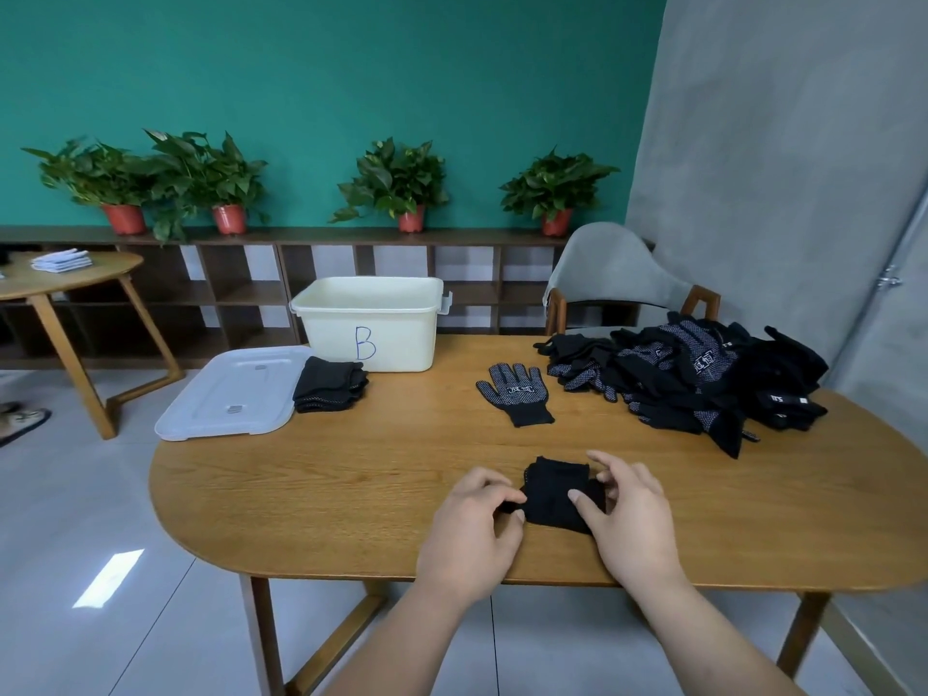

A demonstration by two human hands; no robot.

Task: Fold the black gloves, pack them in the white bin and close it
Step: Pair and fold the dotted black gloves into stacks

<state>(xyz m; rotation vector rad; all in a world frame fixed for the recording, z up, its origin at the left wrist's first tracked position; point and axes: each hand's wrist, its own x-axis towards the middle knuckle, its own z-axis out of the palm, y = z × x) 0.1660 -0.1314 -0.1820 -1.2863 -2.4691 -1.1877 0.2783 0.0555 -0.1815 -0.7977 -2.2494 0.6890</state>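
A folded black glove (555, 492) lies near the table's front edge between my hands. My left hand (474, 527) pinches its left edge with thumb and fingers. My right hand (625, 512) holds its right side, thumb on top and fingers curled round it. One flat black glove (517, 394) lies palm up in the middle of the table. A large heap of black gloves (703, 379) sits at the right. A small stack of folded gloves (329, 384) rests by the white bin (371, 324), marked "B", which stands open at the back. Its lid (226, 394) lies flat to the left.
The wooden table (351, 484) has bare surface in front and to the left of me. A grey chair (612, 273) stands behind the table at the right. A second round table (60, 283) stands at the far left. Potted plants line a shelf along the wall.
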